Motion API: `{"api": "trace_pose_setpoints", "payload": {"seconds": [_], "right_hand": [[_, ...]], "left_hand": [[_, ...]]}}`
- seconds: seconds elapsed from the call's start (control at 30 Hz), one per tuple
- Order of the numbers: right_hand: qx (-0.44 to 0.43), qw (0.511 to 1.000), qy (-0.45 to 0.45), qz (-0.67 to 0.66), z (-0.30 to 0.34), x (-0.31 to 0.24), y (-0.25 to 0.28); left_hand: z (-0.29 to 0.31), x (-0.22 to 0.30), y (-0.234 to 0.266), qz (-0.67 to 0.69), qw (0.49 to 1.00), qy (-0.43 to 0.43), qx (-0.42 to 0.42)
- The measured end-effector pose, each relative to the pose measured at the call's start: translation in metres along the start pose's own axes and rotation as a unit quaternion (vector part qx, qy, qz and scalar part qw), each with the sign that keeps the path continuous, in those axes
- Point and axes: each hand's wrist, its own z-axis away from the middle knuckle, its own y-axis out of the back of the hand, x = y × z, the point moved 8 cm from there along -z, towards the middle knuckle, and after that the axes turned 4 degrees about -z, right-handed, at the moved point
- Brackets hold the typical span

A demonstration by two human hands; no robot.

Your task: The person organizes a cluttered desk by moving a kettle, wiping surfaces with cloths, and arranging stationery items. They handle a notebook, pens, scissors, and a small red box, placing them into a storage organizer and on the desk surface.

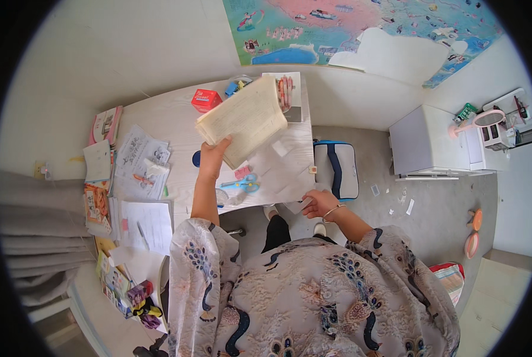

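Handling of a yellowed sheaf of paper (245,122), with places given relative to the blue scissors (242,183) on the bench (169,113). The sheaf is held raised beyond the scissors, tilted, its far end reaching toward a clear pouch of reddish pens (285,95). Of the two hands, the left hand (216,158), beyond the scissors and to their left, pinches the sheaf at its near left edge, thumb on top and fingers hidden beneath. The right hand (322,206), right of the scissors and slightly nearer the wearer, has its fingers bent and seems to pinch a blurred pale slip (298,206). The sheaf is probably light, dry and limp, with thin leaves liable to slide, fan out or tear at the edges; whether it is bound cannot be told. A broad grip across its full thickness, with a palm under the far end, would presumably limit sagging
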Motion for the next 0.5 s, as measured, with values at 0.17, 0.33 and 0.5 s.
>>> {"api": "trace_pose_setpoints", "payload": {"seconds": [0.17,0.33,0.5], "right_hand": [[-0.046,0.991,0.126,0.026,0.056,-0.034,0.038],[0.005,0.952,0.287,0.107,0.134,-0.068,0.109],[0.214,0.784,0.521,0.262,0.259,-0.087,0.184]], "left_hand": [[0.077,0.062,-0.018,0.054,0.991,-0.109,0.058],[0.152,0.066,-0.088,0.16,0.974,-0.154,0.047],[0.183,0.036,-0.199,0.445,0.884,-0.108,-0.093]]}}
